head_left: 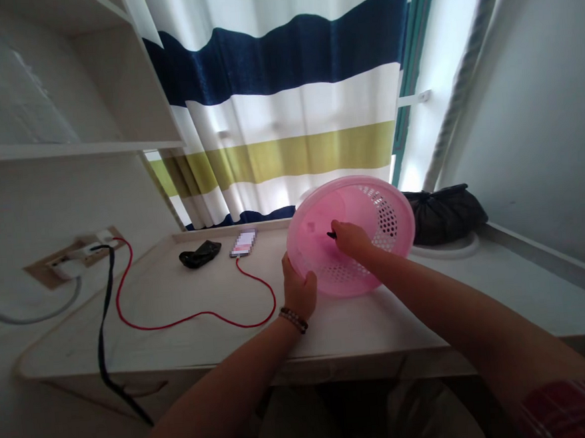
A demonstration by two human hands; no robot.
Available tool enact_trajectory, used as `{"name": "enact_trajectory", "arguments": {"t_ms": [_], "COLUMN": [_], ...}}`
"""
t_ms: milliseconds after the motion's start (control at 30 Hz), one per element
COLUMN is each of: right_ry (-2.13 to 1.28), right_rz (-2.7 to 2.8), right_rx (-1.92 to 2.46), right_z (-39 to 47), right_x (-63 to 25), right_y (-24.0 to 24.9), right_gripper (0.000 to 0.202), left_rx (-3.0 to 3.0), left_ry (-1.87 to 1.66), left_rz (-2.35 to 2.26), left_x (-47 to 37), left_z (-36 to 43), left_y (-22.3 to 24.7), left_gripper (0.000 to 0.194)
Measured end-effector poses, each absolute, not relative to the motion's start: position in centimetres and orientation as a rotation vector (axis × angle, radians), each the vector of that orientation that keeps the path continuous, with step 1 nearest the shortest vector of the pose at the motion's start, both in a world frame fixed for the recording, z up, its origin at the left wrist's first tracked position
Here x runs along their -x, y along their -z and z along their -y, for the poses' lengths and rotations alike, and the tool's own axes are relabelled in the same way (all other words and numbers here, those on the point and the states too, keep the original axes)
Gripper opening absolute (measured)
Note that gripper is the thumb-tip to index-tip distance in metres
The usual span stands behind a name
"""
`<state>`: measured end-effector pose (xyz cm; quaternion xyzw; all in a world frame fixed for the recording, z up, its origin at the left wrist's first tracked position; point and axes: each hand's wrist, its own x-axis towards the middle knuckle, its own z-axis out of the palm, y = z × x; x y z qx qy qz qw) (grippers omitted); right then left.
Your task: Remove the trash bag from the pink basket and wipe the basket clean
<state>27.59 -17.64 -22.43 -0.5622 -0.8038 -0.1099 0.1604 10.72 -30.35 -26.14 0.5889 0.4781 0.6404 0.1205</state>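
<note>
A round pink plastic basket (324,209) with a perforated wall is tilted toward me above the white desk, its opening facing me. My left hand (299,288) grips its rim at the lower left, thumb on the near side and fingers behind. My right hand (351,239) reaches into the basket's opening, its fingers closed on a small black object (332,235). Only the tip of that object sticks out to the left, so its kind cannot be made out. Beaded bracelets circle my left wrist.
Left of the basket on the desk (221,344) lie a phone (243,243), its red charging cable (194,315) and a crumpled black bag (200,254). A tied black plastic bag (445,213) sits on the right. Behind hangs a striped curtain (295,119); a shelf (77,149) overhangs the left.
</note>
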Motion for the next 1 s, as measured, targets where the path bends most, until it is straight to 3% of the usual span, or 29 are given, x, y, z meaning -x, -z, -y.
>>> {"name": "enact_trajectory", "arguments": {"t_ms": [233,567,1000], "right_ry": [0.271,0.26,0.197], "right_rz": [2.577,2.854,2.667], "right_rx": [1.487,1.545,1.698], "right_z": [14.2,7.9,2.8], "right_x": [-25.0,-23.4,-22.4], "right_y": [26.6,25.3,27.4], "right_gripper": [0.032,0.031,0.042], "left_rx": [-1.911,-1.73,-1.672], "left_ry": [-1.727,-1.672,-1.66], "left_rz": [-1.289,-1.223,-1.153], "left_x": [-8.7,-8.1,-7.3], "left_z": [26.1,23.9,22.1], "left_y": [26.1,26.1,25.8], "left_gripper": [0.069,0.067,0.065]}}
